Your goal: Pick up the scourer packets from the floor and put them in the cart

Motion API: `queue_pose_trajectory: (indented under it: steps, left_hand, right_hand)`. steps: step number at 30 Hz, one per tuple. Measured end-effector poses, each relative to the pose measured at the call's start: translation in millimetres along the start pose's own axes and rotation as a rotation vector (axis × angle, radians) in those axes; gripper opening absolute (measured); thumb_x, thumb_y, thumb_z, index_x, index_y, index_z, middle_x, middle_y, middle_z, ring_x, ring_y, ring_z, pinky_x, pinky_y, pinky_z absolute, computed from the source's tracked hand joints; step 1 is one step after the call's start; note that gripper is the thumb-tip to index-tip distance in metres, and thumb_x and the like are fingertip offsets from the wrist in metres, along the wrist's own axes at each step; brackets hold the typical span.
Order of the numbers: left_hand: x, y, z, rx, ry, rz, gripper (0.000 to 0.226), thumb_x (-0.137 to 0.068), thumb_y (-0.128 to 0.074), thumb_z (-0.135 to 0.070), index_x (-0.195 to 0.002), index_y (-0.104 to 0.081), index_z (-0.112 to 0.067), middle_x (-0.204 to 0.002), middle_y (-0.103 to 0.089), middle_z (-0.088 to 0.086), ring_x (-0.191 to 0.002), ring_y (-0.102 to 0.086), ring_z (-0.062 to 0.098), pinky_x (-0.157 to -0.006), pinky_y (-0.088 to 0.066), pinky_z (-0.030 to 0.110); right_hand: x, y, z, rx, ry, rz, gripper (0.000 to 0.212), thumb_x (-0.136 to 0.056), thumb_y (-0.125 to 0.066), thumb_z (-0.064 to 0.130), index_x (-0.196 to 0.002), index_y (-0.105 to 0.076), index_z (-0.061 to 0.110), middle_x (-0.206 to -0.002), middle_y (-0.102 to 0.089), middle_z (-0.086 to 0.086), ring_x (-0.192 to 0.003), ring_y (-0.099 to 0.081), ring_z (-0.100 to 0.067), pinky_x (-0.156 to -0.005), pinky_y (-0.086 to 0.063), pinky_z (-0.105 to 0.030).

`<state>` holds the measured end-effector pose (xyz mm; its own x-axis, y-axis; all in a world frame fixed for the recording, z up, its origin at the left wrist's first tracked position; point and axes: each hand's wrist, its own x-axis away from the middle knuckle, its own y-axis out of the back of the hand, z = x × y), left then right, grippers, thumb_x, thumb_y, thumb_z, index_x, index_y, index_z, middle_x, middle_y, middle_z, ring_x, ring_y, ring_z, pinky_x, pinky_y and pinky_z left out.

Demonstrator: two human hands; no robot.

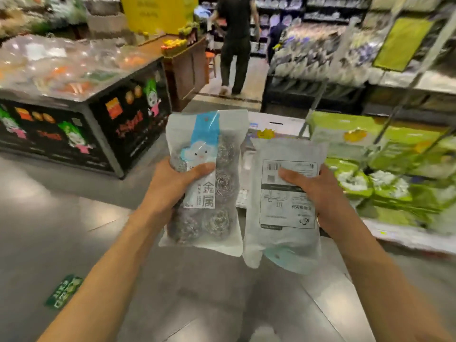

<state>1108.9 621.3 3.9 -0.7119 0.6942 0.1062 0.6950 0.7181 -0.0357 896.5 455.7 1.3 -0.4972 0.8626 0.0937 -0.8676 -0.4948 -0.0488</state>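
My left hand (170, 183) grips a scourer packet (212, 213) by its left edge, front side up, with a blue label and several steel scourers showing through the clear film. My right hand (318, 191) grips a second scourer packet (283, 233) by its right edge, back side toward me with a printed label and barcode. Both packets are held upright, side by side, above the grey floor. Behind them lies a white box (271, 124) with metal cart bars (308, 119) to its right; the cart itself is blurred and mostly hidden.
A black display stand (81, 134) piled with clear bags is on the left. Green mop boxes (370, 154) are stacked on the right behind metal bars. A person (234, 45) in dark clothes walks away down the aisle. A green floor sticker (63, 291) lies lower left.
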Motion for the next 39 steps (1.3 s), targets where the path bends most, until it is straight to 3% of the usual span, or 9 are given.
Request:
queue_pose_trajectory:
  steps: [4,7,9,16,21,25,32,35,39]
  left_hand:
    - [-31.6,-117.1,3.6,-0.053,0.000,0.175,0.033,-0.077,-0.088,-0.017,-0.107,-0.074,-0.018,-0.094,-0.081,0.001,-0.086,-0.079,0.019,-0.072,-0.063,0.032]
    - [-48.8,-210.4,8.6,-0.095,-0.004,0.317,0.037,-0.076,-0.088,-0.019,-0.111,-0.074,-0.016,-0.098,-0.081,0.003,-0.089,-0.079,0.021,-0.081,-0.064,0.041]
    - [-53.1,-272.5,12.6,-0.079,-0.011,0.432,0.033,-0.079,-0.085,-0.015,-0.110,-0.073,-0.017,-0.098,-0.081,0.002,-0.089,-0.078,0.019,-0.081,-0.064,0.038]
    - [-50.3,-462.8,25.5,-0.110,-0.026,0.744,0.036,-0.077,-0.088,-0.019,-0.110,-0.075,-0.018,-0.100,-0.081,0.001,-0.093,-0.078,0.021,-0.083,-0.062,0.038]
    - [-44.3,-578.0,42.2,-0.132,0.002,0.959,0.030,-0.077,-0.087,-0.015,-0.106,-0.076,-0.014,-0.094,-0.081,-0.001,-0.084,-0.078,0.016,-0.071,-0.062,0.030]
    - [-48.2,-667.5,61.2,-0.133,0.031,1.120,0.037,-0.078,-0.087,-0.012,-0.113,-0.075,-0.013,-0.097,-0.081,0.000,-0.086,-0.078,0.016,-0.068,-0.061,0.027]
    - [-37.0,-839.2,63.1,-0.149,0.051,1.380,0.029,-0.076,-0.087,-0.017,-0.102,-0.076,-0.019,-0.090,-0.081,0.000,-0.079,-0.077,0.018,-0.076,-0.062,0.037]
    - [-11.6,-905.6,62.4,-0.180,0.047,1.494,0.030,-0.071,-0.090,-0.021,-0.097,-0.076,-0.021,-0.085,-0.080,-0.007,-0.077,-0.077,0.011,-0.069,-0.060,0.030]
    - [36.9,-976.1,69.0,-0.204,0.042,1.687,0.044,-0.068,-0.090,-0.027,-0.108,-0.075,-0.021,-0.096,-0.081,-0.006,-0.086,-0.078,0.012,-0.072,-0.061,0.027]
  right_hand:
    - [-13.6,111.9,-2.1,-0.002,0.003,-0.184,0.044,-0.079,-0.086,0.014,-0.120,-0.070,0.013,-0.105,-0.081,-0.005,-0.093,-0.079,-0.026,-0.084,-0.064,-0.048]
    - [-12.8,197.1,-2.9,-0.016,0.012,-0.318,0.043,-0.080,-0.085,0.011,-0.120,-0.070,0.010,-0.106,-0.080,-0.008,-0.096,-0.078,-0.028,-0.089,-0.062,-0.052]
    - [-5.4,249.2,-4.9,-0.014,0.005,-0.396,0.042,-0.082,-0.084,0.013,-0.121,-0.070,0.008,-0.108,-0.080,-0.010,-0.099,-0.077,-0.030,-0.091,-0.061,-0.053]
    - [32.3,388.7,-5.4,-0.067,0.002,-0.760,0.049,-0.082,-0.083,0.009,-0.127,-0.064,0.005,-0.110,-0.079,-0.010,-0.098,-0.078,-0.029,-0.082,-0.065,-0.045]
    - [50.7,458.5,-6.3,-0.110,0.004,-0.962,0.045,-0.085,-0.081,0.011,-0.127,-0.065,0.007,-0.112,-0.079,-0.009,-0.099,-0.078,-0.028,-0.084,-0.063,-0.046]
    - [50.5,511.5,-6.1,-0.136,0.008,-1.114,0.041,-0.087,-0.079,0.010,-0.125,-0.066,0.009,-0.110,-0.080,-0.007,-0.097,-0.078,-0.026,-0.074,-0.065,-0.038]
    - [44.4,603.9,5.7,-0.194,-0.014,-1.401,0.048,-0.083,-0.083,0.012,-0.128,-0.065,0.011,-0.112,-0.079,-0.008,-0.098,-0.078,-0.029,-0.085,-0.063,-0.049]
    - [56.0,634.5,11.2,-0.179,-0.014,-1.514,0.049,-0.084,-0.083,0.013,-0.129,-0.064,0.012,-0.112,-0.079,-0.006,-0.098,-0.078,-0.027,-0.078,-0.064,-0.041]
    - [83.5,672.0,9.9,-0.215,-0.005,-1.713,0.050,-0.081,-0.085,0.013,-0.127,-0.064,0.012,-0.111,-0.079,-0.006,-0.095,-0.079,-0.024,-0.072,-0.065,-0.034]
